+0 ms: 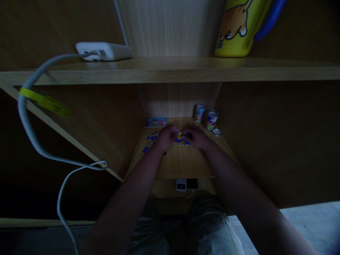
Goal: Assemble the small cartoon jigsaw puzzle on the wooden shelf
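Note:
My left hand (167, 136) and my right hand (197, 137) meet over the wooden desktop, fingertips bent and pinched close together. Between them shows a small yellow jigsaw piece (180, 135), held at its edges by the fingers of both hands. Just below lies a partly joined jigsaw puzzle (182, 142), mostly blue with yellow. Loose jigsaw pieces (150, 140) are scattered left of my left hand, partly covered by it and the forearm. The picture is dim, so fine details of the fingertips are hard to see.
A colourful picture card (156, 122) lies at the back left. Two printed cans (199, 112) (211, 120) and a round lid (217, 132) stand back right. A shelf (170, 74) overhead bears a white charger (106, 51) with cable and a yellow mug (235, 32). A small white device (181, 185) sits below.

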Tool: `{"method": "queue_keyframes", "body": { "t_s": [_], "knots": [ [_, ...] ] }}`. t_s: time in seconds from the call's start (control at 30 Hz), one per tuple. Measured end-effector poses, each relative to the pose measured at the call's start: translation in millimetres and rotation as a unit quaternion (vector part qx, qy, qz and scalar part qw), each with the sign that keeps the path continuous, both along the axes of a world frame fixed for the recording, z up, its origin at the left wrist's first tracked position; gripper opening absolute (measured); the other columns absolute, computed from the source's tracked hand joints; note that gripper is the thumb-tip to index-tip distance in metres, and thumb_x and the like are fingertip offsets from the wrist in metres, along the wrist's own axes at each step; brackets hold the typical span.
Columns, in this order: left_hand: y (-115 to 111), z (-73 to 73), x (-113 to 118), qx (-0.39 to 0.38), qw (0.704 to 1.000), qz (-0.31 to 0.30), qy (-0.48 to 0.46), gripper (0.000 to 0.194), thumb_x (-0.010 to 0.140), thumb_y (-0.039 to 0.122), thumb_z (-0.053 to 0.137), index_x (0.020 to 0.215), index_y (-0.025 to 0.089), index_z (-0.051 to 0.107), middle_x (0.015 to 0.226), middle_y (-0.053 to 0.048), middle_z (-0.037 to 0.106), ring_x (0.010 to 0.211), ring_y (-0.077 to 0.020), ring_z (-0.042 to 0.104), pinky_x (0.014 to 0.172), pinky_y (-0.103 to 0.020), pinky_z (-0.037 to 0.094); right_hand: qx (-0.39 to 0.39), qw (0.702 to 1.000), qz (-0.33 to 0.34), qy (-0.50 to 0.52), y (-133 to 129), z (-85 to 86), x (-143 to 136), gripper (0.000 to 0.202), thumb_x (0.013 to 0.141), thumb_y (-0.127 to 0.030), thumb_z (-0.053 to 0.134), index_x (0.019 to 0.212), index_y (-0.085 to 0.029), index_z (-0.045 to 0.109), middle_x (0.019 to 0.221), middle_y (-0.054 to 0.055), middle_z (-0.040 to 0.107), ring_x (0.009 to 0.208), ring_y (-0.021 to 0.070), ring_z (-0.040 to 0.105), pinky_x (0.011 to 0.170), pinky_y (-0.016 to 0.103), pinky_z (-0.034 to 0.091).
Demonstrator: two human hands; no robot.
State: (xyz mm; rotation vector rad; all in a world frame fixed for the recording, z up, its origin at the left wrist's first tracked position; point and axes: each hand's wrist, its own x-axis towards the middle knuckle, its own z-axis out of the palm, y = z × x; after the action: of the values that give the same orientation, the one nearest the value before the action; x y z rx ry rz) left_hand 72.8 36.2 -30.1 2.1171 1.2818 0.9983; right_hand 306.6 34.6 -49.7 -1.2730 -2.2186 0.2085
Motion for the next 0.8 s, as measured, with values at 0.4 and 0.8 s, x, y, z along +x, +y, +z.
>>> {"method": "queue_keyframes", "body": {
  "t_s": [0.4, 0.8],
  "knots": [
    [2.5, -1.4, -2.4, 0.016, 0.999, 0.012, 0.031, 0.01, 0.096, 0.012, 0.068, 0.099, 0.022, 0.072, 0.102, -0.005, 0.081, 0.097, -0.0214, 0.077, 0.096, -0.037, 0.061, -0.02, 1.0, 0.018, -0.015, -1.9, 4.7, -2.3, 0.02, 0.098, -0.042, 0.084, 0.103, -0.023, 0.08, 0.109, 0.008, 0.08, 0.108, 0.0264, 0.073, 0.102, 0.041, 0.054],
    [2.3, 2.0, -10.1, 0.028, 0.995, 0.085, 0.053, 0.018, 0.095, 0.01, 0.064, 0.098, 0.024, 0.075, 0.104, -0.005, 0.084, 0.098, -0.0242, 0.078, 0.096, -0.038, 0.06, 0.002, 0.998, 0.062, 0.001, -8.4, 6.4, -9.1, 0.007, 0.098, -0.023, 0.079, 0.103, -0.027, 0.081, 0.111, 0.004, 0.082, 0.113, 0.0239, 0.073, 0.108, 0.041, 0.052]
  ]
}}
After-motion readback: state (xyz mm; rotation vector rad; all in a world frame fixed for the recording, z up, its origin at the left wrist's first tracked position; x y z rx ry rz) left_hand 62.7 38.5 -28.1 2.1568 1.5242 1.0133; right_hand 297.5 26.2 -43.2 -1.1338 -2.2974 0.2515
